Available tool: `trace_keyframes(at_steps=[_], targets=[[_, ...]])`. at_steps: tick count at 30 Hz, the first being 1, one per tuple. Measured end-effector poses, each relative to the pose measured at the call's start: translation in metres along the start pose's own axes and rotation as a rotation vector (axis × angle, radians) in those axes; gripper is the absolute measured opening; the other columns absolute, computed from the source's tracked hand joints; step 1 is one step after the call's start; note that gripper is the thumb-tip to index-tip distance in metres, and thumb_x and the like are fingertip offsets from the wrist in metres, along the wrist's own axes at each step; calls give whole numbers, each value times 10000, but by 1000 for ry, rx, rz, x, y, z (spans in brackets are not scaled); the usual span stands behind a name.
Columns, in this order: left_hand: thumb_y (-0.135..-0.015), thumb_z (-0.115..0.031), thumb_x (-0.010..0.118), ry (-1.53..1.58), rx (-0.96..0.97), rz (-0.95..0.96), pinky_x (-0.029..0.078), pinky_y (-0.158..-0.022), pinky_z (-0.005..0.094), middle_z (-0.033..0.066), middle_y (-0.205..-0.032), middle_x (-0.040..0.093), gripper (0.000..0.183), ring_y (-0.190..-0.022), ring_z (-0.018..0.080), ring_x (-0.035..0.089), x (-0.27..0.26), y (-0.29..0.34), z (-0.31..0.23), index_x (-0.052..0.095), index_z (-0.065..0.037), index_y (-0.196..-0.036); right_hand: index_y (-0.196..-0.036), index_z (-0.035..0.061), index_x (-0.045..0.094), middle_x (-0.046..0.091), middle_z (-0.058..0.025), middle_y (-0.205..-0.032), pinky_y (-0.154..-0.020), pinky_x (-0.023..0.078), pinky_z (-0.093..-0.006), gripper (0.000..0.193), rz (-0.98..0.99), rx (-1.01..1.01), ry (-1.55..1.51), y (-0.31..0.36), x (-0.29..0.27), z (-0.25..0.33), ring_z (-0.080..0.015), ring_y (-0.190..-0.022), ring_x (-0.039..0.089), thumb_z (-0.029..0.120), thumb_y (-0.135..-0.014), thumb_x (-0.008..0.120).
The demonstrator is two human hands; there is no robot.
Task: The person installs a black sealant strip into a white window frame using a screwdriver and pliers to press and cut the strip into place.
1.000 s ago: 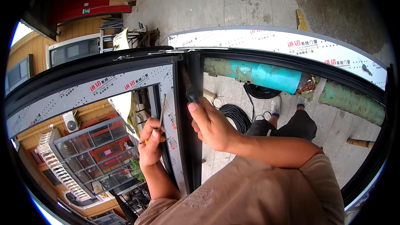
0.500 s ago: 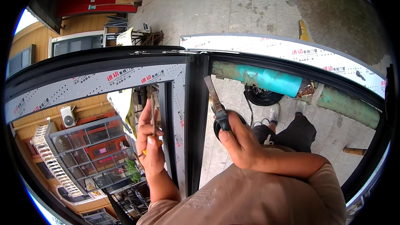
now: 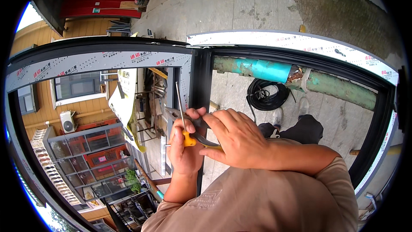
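In front of my chest both hands meet over two tools. My left hand [image 3: 183, 158] is closed round a screwdriver [image 3: 189, 138] with a yellow handle, its thin shaft pointing up and slightly left. Pliers [image 3: 204, 140] with dark and yellow handles slant across the same hand, their metal jaws sticking out left of the shaft. Over the pliers' handles lies my right hand [image 3: 242, 141], thumb below and fingers above, gripping them. Part of the pliers is hidden by the fingers. Just beyond the hands stands the dark upright [image 3: 200, 75] of a window frame.
A sash [image 3: 107, 59] with printed protective film extends left. Through the right opening show a turquoise-and-green pipe [image 3: 262, 69], a coil of black cable [image 3: 268, 96] and my shoes [image 3: 277, 116] on paving. Beyond the left opening are a white-yellow sheet [image 3: 124, 103] and metal racks.
My hands, apart before with a tool in each, have come together. The left moved right with the screwdriver; the right moved slightly left and down. The frame shifted slightly in view.
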State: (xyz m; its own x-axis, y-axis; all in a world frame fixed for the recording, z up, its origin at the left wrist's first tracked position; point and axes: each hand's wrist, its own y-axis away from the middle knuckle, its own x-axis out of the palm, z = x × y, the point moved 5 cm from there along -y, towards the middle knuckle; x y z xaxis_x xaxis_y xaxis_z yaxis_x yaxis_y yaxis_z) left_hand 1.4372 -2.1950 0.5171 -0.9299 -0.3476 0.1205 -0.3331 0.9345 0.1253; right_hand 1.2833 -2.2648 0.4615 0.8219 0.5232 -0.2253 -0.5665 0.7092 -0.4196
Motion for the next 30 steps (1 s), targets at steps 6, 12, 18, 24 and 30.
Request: trace_keyframes(at_steps=[6,12,18,24,30], targets=[[-1266,-435,404,-25,120,-59,404,-1282,502,137,-1386,585,380,-1453,346,559,22,5,21,564,-92,-1232,-1245,49,727,713,-111,-1007,-759,585,-459,521,-122,1,-207,-1,-8,9,-334,-855,720,422,-934,919],[-1259,-494,407,126,60,-5,408,-1288,473,112,-1413,591,422,-1426,295,561,28,9,38,569,-105,-1258,-1102,6,721,721,-118,-949,-741,596,-438,326,-59,127,-471,-2,-3,-2,-330,-818,736,265,-990,885],[-1125,-530,669,-65,106,-22,506,-1161,448,82,-1415,558,717,-1417,283,566,18,4,26,504,-72,-1652,-1154,8,607,750,-102,-944,-696,580,-314,179,-79,409,-829,3,-24,-32,-122,-818,741,138,-1118,725],[-1122,-475,738,-372,37,3,564,-1115,451,97,-1387,578,801,-1375,274,615,8,-4,17,474,15,-1698,-1125,40,694,758,-184,-810,-702,601,-464,134,205,256,-335,7,-43,-41,-390,-745,766,133,-1046,750],[-1209,-341,619,-417,108,98,583,-1055,434,98,-1250,624,292,-1235,289,659,14,-7,26,690,-58,-1228,-1192,19,743,788,-118,-845,-687,579,-377,291,334,361,-728,18,-28,-63,-241,-754,770,285,-1083,787]])
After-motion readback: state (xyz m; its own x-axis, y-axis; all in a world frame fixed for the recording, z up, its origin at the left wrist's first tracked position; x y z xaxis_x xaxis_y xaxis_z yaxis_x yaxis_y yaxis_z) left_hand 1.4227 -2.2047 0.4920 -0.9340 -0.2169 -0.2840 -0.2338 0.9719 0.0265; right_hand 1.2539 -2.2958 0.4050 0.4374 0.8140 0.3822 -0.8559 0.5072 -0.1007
